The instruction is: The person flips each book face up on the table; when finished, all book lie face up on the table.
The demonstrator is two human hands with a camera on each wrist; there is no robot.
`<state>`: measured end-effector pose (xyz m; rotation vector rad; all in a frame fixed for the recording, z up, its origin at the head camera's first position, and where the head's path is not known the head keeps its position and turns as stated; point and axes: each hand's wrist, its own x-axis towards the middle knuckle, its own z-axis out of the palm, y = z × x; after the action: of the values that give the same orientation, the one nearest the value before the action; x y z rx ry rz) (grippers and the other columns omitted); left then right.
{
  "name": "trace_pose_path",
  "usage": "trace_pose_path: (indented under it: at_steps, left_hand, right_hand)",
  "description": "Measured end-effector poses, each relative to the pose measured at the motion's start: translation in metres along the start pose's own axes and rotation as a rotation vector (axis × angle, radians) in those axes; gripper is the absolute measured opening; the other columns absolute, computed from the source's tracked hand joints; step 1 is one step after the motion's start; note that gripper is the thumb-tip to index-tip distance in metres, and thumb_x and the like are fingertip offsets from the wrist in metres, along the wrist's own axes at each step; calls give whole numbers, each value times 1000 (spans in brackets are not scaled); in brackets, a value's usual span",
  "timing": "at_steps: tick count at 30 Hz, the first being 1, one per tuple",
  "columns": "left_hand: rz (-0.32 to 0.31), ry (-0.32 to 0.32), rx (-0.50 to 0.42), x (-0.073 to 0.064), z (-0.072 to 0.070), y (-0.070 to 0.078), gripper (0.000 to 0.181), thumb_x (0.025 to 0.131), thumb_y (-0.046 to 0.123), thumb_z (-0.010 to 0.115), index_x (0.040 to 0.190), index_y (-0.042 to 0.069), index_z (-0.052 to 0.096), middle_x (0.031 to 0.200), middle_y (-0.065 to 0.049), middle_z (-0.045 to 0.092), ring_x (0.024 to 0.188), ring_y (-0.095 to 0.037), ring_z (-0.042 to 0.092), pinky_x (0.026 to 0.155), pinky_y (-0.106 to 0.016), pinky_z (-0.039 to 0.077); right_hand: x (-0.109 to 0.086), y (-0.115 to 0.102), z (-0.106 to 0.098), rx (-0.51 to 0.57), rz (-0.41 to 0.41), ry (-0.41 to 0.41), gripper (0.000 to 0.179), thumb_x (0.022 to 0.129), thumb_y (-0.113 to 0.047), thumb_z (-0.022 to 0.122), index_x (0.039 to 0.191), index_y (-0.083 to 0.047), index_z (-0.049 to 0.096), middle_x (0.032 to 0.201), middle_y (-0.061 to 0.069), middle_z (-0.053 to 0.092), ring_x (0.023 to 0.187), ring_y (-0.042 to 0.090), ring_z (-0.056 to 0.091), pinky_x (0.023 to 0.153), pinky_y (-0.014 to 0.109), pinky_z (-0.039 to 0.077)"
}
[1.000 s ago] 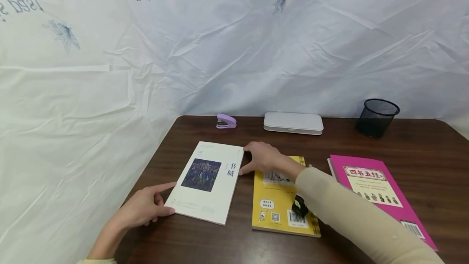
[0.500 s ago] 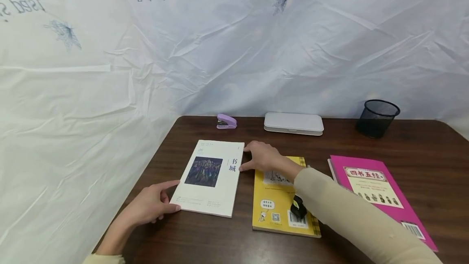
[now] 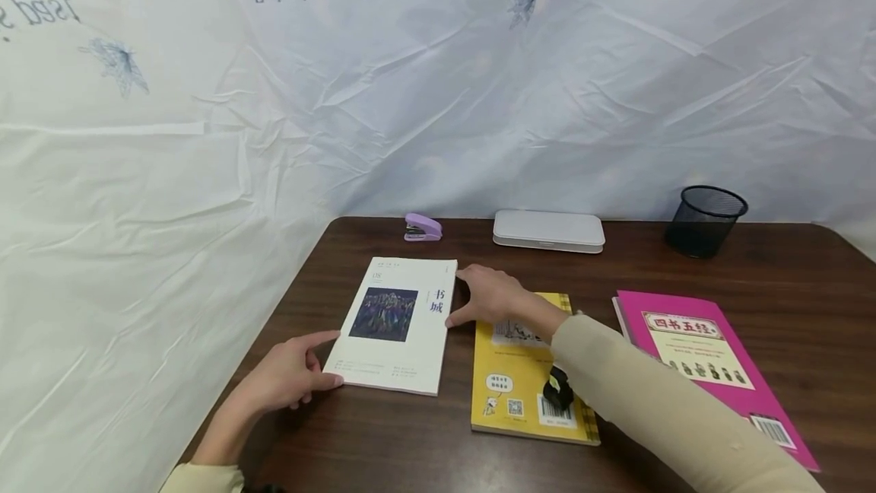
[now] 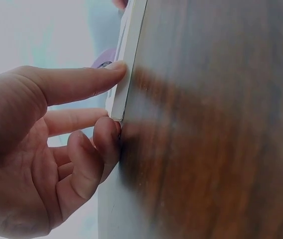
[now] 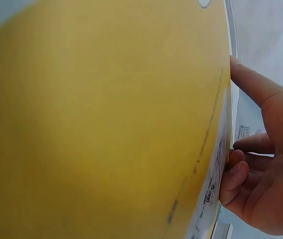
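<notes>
A white book (image 3: 397,326) with a dark picture on its cover lies on the table between my two hands. My left hand (image 3: 290,375) touches its near left corner, index finger at the left edge and thumb at the near edge. In the left wrist view the thumb of that hand (image 4: 42,139) meets the edge of the white book (image 4: 126,64), while other fingers are loosely bent beside it. My right hand (image 3: 494,295) touches the book's right edge with spread thumb and index finger. Under that forearm lies a yellow book (image 3: 513,371), which fills most of the right wrist view.
A pink book (image 3: 691,348) lies to the right. Along the back stand a purple stapler (image 3: 423,227), a white case (image 3: 547,230) and a black mesh pen holder (image 3: 705,221). White sheeting (image 3: 411,97) hangs behind the brown table (image 3: 383,447).
The white book has slid slightly away and turned to stand straighter. My left hand has moved right and away with its corner; my right hand has stayed nearly in place.
</notes>
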<state>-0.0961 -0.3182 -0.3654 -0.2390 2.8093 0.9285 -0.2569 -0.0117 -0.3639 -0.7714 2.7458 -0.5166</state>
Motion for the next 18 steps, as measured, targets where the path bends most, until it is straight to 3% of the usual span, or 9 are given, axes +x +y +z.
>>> trace_pose_path:
  at_steps: [7, 18]
  left_hand:
    - [5, 7, -5, 0, -2, -1, 76, 81, 17, 91, 149, 8, 58, 73, -7, 57, 50, -19, 58, 45, -34, 51]
    - [31, -21, 10, 2, -4, -1, 80, 83, 19, 90, 153, 9, 55, 75, -7, 58, 50, -19, 58, 46, -35, 52]
  right_hand:
    - [0, -4, -1, -20, -9, -19, 92, 83, -58, 85, 155, -10, 54, 161, 11, 48, 140, 34, 54, 116, 56, 47]
    - [2, -3, -3, -29, 0, -44, 93, 85, -59, 83, 159, -13, 49, 165, 11, 43, 147, 37, 49, 118, 60, 43]
